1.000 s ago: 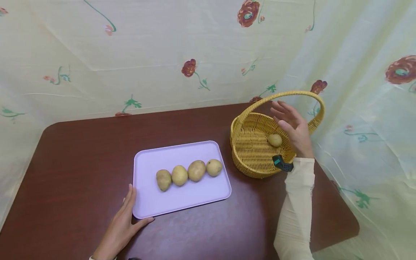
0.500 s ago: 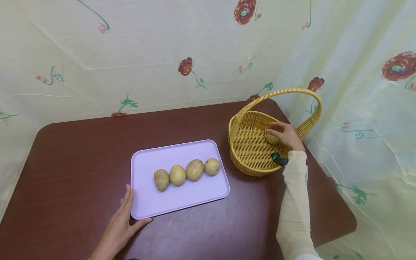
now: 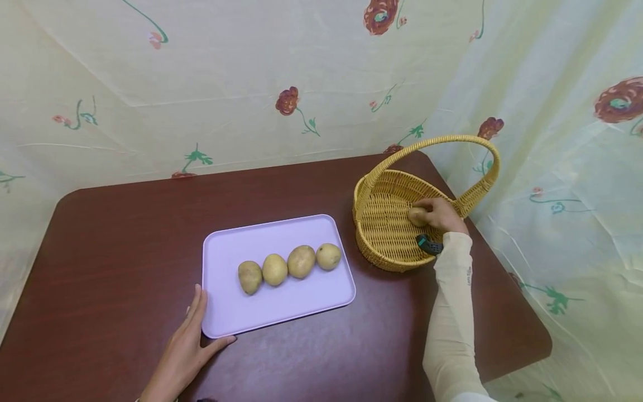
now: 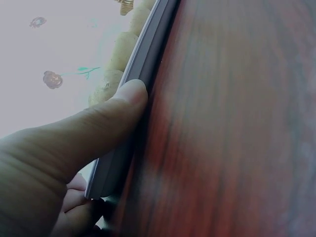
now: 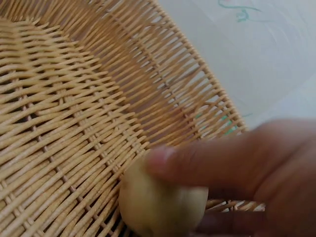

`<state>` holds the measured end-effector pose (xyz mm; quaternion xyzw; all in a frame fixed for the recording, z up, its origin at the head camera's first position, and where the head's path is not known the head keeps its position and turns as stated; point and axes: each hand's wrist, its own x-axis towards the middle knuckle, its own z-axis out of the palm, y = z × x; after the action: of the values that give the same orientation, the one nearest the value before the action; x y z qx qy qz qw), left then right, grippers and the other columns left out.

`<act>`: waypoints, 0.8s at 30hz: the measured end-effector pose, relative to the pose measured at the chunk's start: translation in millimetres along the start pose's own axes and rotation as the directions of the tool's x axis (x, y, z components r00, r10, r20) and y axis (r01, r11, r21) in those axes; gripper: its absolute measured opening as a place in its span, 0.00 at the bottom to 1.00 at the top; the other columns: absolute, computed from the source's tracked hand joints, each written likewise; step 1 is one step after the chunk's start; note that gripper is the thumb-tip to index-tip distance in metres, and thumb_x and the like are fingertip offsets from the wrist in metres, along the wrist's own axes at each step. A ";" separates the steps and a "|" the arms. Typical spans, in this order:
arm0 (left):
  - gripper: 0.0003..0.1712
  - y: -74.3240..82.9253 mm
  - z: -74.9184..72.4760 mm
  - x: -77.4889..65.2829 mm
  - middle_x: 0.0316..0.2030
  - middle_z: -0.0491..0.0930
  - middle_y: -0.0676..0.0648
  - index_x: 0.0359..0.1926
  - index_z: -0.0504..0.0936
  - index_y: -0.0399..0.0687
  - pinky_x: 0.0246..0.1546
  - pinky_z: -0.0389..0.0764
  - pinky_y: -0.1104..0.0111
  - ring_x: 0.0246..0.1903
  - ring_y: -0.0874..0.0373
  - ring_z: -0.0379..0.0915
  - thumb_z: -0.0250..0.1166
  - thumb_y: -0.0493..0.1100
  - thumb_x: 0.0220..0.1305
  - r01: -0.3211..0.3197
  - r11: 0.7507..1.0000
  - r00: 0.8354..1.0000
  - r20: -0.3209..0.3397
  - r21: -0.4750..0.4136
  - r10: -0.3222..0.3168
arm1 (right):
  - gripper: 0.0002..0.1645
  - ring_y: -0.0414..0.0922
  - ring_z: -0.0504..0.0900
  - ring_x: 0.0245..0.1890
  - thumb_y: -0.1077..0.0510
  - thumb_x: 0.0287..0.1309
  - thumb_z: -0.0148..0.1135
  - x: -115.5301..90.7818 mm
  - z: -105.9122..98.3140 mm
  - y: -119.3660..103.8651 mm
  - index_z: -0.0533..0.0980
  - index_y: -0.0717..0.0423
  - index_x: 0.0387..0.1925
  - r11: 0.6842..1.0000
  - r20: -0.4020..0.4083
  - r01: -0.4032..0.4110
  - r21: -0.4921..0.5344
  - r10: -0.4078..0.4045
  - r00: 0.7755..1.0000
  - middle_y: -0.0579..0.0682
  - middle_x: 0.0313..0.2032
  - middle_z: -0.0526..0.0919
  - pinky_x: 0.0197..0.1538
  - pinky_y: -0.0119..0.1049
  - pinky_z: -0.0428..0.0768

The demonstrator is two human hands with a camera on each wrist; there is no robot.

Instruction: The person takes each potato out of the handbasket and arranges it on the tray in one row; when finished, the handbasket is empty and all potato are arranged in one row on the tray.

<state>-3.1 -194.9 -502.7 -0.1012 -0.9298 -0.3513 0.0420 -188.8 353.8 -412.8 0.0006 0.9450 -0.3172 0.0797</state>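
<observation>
Inside the yellow wicker basket (image 3: 384, 261), my right hand (image 3: 442, 216) grips a potato (image 3: 416, 216). The right wrist view shows the thumb over this potato (image 5: 160, 202), with the other fingers partly hidden at its far side. My left hand (image 3: 182, 346) rests at the near left corner of a lilac tray (image 3: 281, 310), its fingers straight along the left edge and its thumb along the front edge. In the left wrist view the thumb (image 4: 111, 116) touches the tray's rim (image 4: 143, 59). Several potatoes (image 3: 301, 261) lie in a row on the tray.
The dark red-brown table (image 3: 125, 251) carries both tray and basket. The basket's tall arched handle (image 3: 452, 139) rises over the right forearm's side. A floral curtain (image 3: 226, 84) hangs behind the table and at its right.
My right hand has come down from above the basket's far right side and taken hold of the potato inside. The left hand has stayed at the tray's corner.
</observation>
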 end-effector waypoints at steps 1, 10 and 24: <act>0.64 -0.2 -0.1 0.0 0.74 0.44 0.37 0.75 0.45 0.42 0.65 0.36 0.83 0.67 0.30 0.49 0.77 0.52 0.46 0.002 1.000 1.000 0.000 -0.001 -0.002 | 0.24 0.58 0.72 0.54 0.60 0.63 0.59 -0.5 -0.6 -0.4 0.73 0.68 0.57 1.000 -0.004 0.002 0.008 -0.002 1.000 0.68 0.54 0.76 0.58 0.53 0.68; 0.65 -0.7 -2.2 -1.5 0.74 0.43 0.37 0.75 0.44 0.43 0.70 0.46 0.59 0.66 0.28 0.49 0.76 0.53 0.46 0.032 0.999 0.999 0.020 -0.002 -0.032 | 0.29 0.52 0.74 0.53 0.47 0.65 0.58 -11.1 -9.9 -7.4 0.73 0.57 0.62 0.996 -0.087 0.001 0.094 0.007 0.996 0.63 0.56 0.77 0.51 0.40 0.72; 0.64 -1.4 -6.2 1.8 0.74 0.42 0.37 0.75 0.44 0.42 0.63 0.55 0.43 0.66 0.27 0.49 0.75 0.55 0.48 0.047 0.998 0.997 0.055 -0.030 -0.045 | 0.22 0.45 0.80 0.50 0.77 0.55 0.58 -86.3 -39.0 -94.8 0.74 0.76 0.54 0.588 -0.452 0.556 0.588 -0.331 0.828 0.54 0.50 0.83 0.48 0.27 0.78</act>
<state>-5.2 -199.8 -498.7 -0.0900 -0.9270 -0.3640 0.0070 -114.3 305.7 -312.4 -0.1609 0.7224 -0.6553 -0.1508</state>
